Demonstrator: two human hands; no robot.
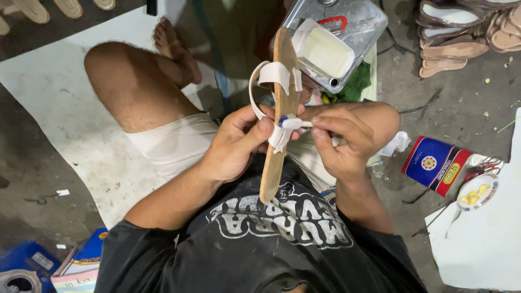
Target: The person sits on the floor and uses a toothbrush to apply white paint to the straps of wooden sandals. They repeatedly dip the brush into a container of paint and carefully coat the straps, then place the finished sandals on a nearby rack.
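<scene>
I sit on the floor with a tan sandal sole (278,163) held on edge in front of me. White straps (274,73) loop out from its left side. My left hand (233,144) grips the sole at its middle, thumb pressed on a white strap end. My right hand (342,138) pinches a small white brush (296,123) with a blue tip, and that tip touches the sole's edge by the strap.
A metal tin with a cut opening showing pale glue (331,49) stands beyond the sole, over a green cloth (358,81). A red and blue box (437,163) and a small dish (477,192) lie right. Stacked soles (461,38) sit far right. White sheet (59,103) under my leg.
</scene>
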